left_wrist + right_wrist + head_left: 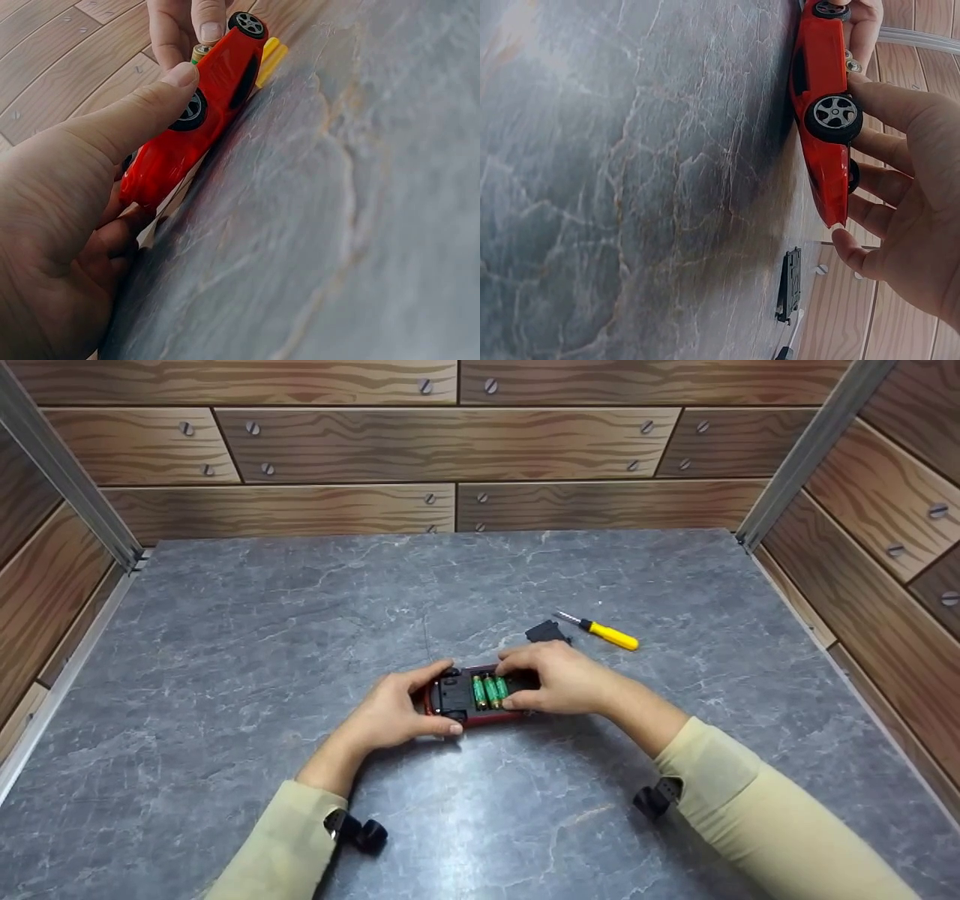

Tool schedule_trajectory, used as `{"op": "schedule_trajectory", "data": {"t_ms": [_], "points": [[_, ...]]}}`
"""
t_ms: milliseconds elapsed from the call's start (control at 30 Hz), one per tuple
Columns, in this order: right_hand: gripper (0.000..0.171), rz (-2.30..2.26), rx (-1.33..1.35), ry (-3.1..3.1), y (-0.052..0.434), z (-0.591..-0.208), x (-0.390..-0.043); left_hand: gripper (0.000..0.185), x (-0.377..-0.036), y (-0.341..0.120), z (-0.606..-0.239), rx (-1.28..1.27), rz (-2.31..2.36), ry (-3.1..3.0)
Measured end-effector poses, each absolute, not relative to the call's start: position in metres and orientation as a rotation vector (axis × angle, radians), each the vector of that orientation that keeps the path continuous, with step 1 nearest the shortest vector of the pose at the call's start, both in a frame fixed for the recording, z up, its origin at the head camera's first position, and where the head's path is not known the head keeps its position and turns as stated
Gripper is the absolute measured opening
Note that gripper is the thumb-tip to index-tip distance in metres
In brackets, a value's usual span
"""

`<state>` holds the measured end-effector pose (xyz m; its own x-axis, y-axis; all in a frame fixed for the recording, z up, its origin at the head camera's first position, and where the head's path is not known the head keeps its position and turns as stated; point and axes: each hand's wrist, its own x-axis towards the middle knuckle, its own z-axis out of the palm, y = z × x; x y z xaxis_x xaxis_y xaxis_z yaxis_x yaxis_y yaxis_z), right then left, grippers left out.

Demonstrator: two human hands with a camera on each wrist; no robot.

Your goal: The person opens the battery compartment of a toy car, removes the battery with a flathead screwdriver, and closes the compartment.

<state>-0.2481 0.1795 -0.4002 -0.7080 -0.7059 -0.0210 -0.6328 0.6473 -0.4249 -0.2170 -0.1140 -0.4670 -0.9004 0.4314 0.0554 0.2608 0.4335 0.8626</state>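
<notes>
A red toy car (454, 700) lies upside down on the table, its black underside and wheels facing up. Several green batteries (490, 691) sit side by side in its open compartment. My left hand (391, 709) grips the car's left end, thumb by the near wheel and fingers round the far side. From the right, my right hand (568, 679) pinches the rightmost battery by its ends between thumb and finger. In the right wrist view, the other fingers of that hand lie along the car's far side. A battery end (201, 51) shows above the car body in the left wrist view.
Just behind the right hand lies a black battery cover (547, 631). A screwdriver (613, 635) with a yellow handle is beside it, tip pointing left. A thin wire antenna (426, 637) rises from the car's left end. Wood-patterned walls (450, 442) enclose the grey marbled table (262, 607).
</notes>
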Motion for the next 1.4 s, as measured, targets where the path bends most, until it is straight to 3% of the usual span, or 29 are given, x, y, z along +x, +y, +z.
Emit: {"op": "schedule_trajectory", "data": {"t_ms": [1400], "points": [[0.04,-0.697,-1.132,2.646,0.1818,-0.4067,-0.2492,0.1,-0.2183,-0.1133,-0.4682,0.619,1.451,2.512]]}}
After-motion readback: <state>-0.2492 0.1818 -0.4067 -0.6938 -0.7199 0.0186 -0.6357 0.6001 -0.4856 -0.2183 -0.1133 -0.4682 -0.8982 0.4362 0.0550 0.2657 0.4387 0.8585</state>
